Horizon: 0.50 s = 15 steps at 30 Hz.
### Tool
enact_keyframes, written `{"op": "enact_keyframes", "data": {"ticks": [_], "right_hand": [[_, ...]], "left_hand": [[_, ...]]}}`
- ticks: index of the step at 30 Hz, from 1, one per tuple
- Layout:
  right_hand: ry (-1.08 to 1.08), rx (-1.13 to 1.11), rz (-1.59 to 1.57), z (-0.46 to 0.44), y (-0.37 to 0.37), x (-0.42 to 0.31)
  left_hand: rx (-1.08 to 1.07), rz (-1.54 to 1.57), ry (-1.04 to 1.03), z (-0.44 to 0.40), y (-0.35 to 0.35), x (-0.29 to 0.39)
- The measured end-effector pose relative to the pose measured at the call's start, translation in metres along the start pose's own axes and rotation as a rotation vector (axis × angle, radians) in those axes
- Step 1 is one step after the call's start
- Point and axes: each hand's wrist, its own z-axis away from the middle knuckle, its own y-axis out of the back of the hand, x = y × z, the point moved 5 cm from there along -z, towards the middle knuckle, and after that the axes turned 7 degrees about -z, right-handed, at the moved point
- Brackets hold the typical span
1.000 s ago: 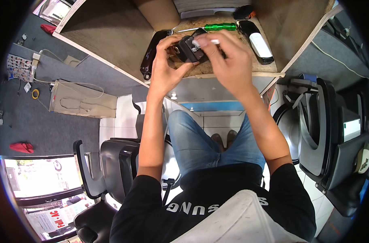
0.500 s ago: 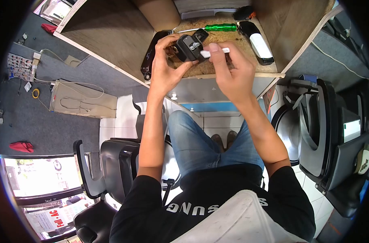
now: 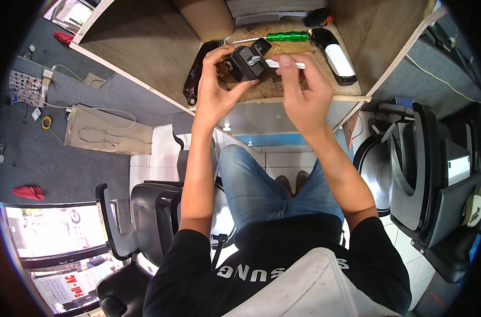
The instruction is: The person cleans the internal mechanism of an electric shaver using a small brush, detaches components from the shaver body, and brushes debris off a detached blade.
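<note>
My left hand (image 3: pixel 218 87) is wrapped round a black hair clipper (image 3: pixel 247 64), its blade end turned up so that a grey mechanism shows. Between the thumb and fingers of my right hand (image 3: pixel 308 92) is a small white stick-like brush (image 3: pixel 297 65). The brush's tip lies at the clipper's right edge; whether it touches is hard to tell. Just behind the clipper is a small black part (image 3: pixel 262 46). A green-handled screwdriver (image 3: pixel 287 36) lies on the shelf behind both hands.
On the wooden shelf (image 3: pixel 283 95), a black and white clipper (image 3: pixel 340 55) lies right, a dark glossy device (image 3: pixel 194 79) left, and a grey comb (image 3: pixel 272 18) at the back. Wooden side walls rise both sides. Black chairs (image 3: pixel 156 211) stand around me.
My right hand has shifted slightly right and down, drawing the white brush back from the mechanism to the clipper's edge. My left hand and the clipper have hardly moved.
</note>
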Motion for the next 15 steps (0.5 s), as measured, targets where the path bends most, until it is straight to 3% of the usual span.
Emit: {"op": "enact_keyframes", "data": {"ticks": [15], "right_hand": [[-0.304,0.032,-0.04,-0.004,0.003,0.025]], "left_hand": [[-0.073,-0.032,0.031,0.002,0.0,0.0]]}}
